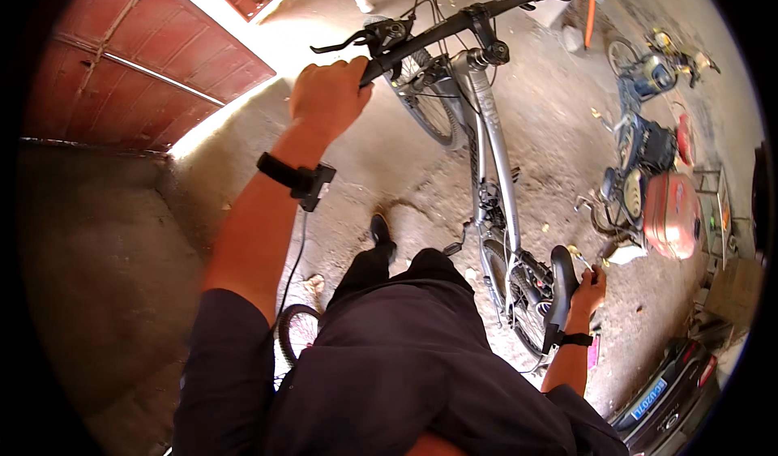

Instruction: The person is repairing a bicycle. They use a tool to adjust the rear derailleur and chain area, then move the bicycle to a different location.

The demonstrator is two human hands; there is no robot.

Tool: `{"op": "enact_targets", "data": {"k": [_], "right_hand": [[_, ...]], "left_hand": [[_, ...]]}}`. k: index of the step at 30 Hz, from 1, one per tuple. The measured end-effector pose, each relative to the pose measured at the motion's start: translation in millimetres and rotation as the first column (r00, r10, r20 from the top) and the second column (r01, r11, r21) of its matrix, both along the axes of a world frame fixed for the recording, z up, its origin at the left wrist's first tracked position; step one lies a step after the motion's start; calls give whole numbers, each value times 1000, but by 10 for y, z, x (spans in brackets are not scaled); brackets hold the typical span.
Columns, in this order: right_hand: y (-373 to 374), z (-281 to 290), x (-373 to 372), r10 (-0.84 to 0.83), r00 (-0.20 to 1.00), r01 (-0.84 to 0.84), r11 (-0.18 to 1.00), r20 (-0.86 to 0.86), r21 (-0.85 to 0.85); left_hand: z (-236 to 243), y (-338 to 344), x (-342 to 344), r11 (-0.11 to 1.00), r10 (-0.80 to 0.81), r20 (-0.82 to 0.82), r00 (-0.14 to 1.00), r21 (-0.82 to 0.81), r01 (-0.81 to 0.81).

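A grey bicycle [506,172] stands upright in front of me, its front end away from me and its rear wheel to my right. My left hand [331,91] is wrapped round the left end of the black handlebar [438,34], close to the brake lever [336,47]. Beside the black saddle [561,282], on its right, is my right hand [589,290] with the fingers drawn together. A slim thing with a yellowish end [575,252] shows at those fingertips, too small to name. A black strap circles each of my wrists.
Red metal doors [154,67] stand at the left. Along the right side is a motorcycle [648,144] with a red box [671,213], and a dark car [673,403] sits at the lower right. Another wheel [284,338] is near my left leg.
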State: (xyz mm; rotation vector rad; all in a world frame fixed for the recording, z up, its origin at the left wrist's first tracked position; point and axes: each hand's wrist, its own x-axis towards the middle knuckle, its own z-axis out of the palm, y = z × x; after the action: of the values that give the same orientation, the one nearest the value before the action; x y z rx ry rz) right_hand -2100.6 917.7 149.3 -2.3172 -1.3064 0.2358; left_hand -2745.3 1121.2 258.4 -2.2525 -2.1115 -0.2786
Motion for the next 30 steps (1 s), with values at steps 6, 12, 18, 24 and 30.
{"op": "enact_targets", "data": {"k": [6,12,18,24,30], "right_hand": [[1493,58,-1715,-18,998,12,996,-61,-85],[1970,42,-2347,82,987,-91,994,-137,-65],[2481,47,-2857,275,958,-277,961,-85,-10],[3257,402,-4236,497,866,-494,839,-49,-229],[3869,351,-5671,446,886,-377,850,124,-368]], "left_hand": [[22,1139,-1388,996,85,7,996,4,-85],[-27,1438,-1909,992,125,34,992,6,-126],[60,1873,-2413,992,123,30,992,27,-123],[-46,2265,-3244,989,145,77,986,-9,-144],[-28,2643,-4522,971,36,84,996,232,-55]]}}
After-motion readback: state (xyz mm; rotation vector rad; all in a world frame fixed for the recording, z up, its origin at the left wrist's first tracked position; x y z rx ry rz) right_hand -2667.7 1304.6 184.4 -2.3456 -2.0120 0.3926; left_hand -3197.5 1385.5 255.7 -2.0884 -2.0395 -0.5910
